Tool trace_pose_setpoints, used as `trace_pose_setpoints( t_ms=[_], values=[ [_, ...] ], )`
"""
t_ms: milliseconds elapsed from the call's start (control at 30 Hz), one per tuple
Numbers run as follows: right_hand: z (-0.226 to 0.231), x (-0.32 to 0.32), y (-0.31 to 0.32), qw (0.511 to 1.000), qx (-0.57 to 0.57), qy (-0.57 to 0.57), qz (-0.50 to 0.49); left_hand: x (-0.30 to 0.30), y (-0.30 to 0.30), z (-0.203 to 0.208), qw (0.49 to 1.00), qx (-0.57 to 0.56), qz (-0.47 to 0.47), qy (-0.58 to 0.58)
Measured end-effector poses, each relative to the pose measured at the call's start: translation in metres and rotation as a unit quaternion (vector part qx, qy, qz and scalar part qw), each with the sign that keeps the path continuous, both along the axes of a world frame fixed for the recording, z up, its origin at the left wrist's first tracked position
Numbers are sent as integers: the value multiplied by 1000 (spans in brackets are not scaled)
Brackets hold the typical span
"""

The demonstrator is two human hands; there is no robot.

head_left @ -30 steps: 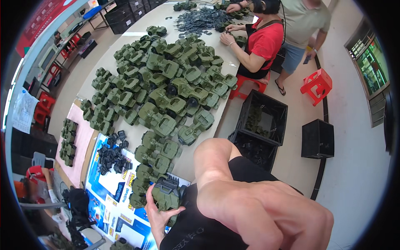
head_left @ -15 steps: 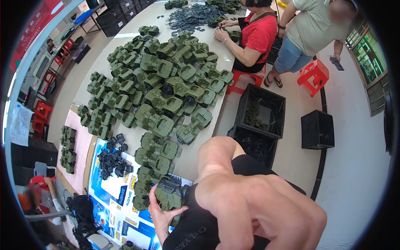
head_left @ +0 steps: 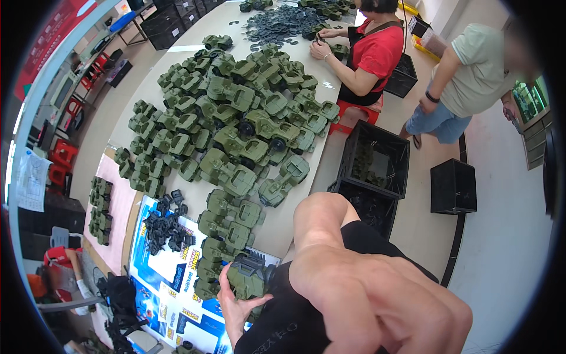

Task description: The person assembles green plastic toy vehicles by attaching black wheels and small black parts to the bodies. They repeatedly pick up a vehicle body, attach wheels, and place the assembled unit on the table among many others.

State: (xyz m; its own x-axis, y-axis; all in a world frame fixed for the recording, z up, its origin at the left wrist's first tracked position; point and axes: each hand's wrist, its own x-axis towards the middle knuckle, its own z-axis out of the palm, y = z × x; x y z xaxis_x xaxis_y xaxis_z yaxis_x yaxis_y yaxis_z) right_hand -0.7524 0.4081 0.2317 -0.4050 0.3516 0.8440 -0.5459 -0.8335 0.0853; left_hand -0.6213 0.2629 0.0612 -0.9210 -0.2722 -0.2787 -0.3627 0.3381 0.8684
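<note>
My left hand is closed around a dark green toy vehicle body at the near edge of the table. On top of this body sits a black ridged part. The black clothing on my lap is right beside it. My right hand looms large and blurred close to the camera, over my lap; its fingertips are hidden, so what they hold, if anything, does not show. Beyond the left hand, a row of green vehicle bodies leads to a large heap of similar bodies.
Left of the row lies a pile of small black parts on a printed blue-and-white sheet. Black crates stand right of the table. A seated co-worker in red handles small parts; another person stands farther right.
The view has shifted slightly, so the table appears farther right. The standing person has moved to the right. My left hand keeps its hold on the vehicle body.
</note>
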Motion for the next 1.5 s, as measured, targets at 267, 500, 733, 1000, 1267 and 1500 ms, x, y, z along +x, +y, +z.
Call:
trace_pose_setpoints(
  t_ms=[267,500,733,1000,1267,1500],
  values=[
    [9,19,-32,964,-196,-127,-126,-3,-4,-5,999,32,6,-4],
    [7,-16,-34,979,-196,18,-62,-4,-6,-2,1000,2,2,-8],
    [13,-1,-25,992,-106,-62,-32,0,-10,-11,999,38,16,-3],
    [3,-2,-10,997,-52,-53,0,-5,-8,-5,999,31,11,-9],
    [8,7,-16,991,-109,-76,-32,-6,-5,-2,1000,9,-1,-7],
    [3,-13,-14,993,-96,61,8,-3,-3,-3,1000,2,2,4]
  ],
)
